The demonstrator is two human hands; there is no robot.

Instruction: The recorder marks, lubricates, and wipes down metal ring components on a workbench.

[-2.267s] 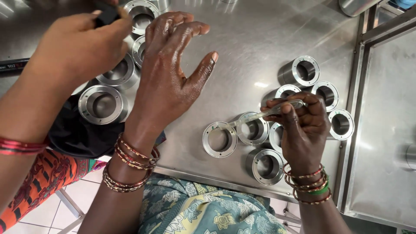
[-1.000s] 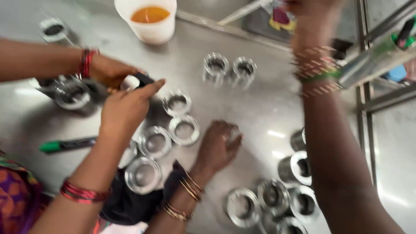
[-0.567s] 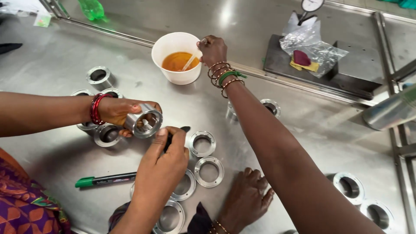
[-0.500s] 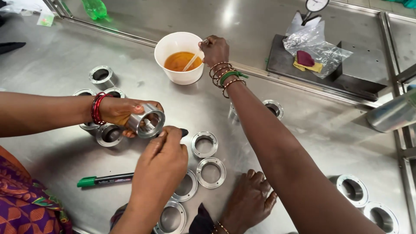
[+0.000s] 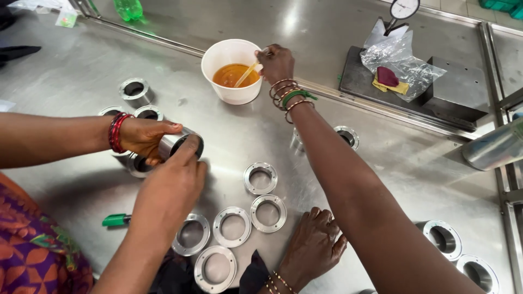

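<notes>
now | right hand point(image 5: 276, 62) pinches stick point(image 5: 244, 74) in cup point(image 5: 231, 71) | left hand point(image 5: 313, 247) spread flat on bench point(image 5: 229, 136) | oil could drip or spill if cup tips

Steel worktable point(image 5: 425, 179), glare patches, raised rail point(image 5: 348, 95) across top

A brushed steel surface point(image 5: 163, 60) fills the view, with a raised seam running from far left toward the right. On it, far centre, stands a white cup point(image 5: 231, 71) of amber liquid. Flat metal rings point(image 5: 260, 178) lie in a cluster near centre; short metal cylinders point(image 5: 134, 91) stand at left, and more at near right point(image 5: 444, 238). A green marker point(image 5: 116, 220) lies at near left. Far right sits a dark block point(image 5: 455, 95) with a clear plastic bag point(image 5: 400, 62) on it.
</notes>
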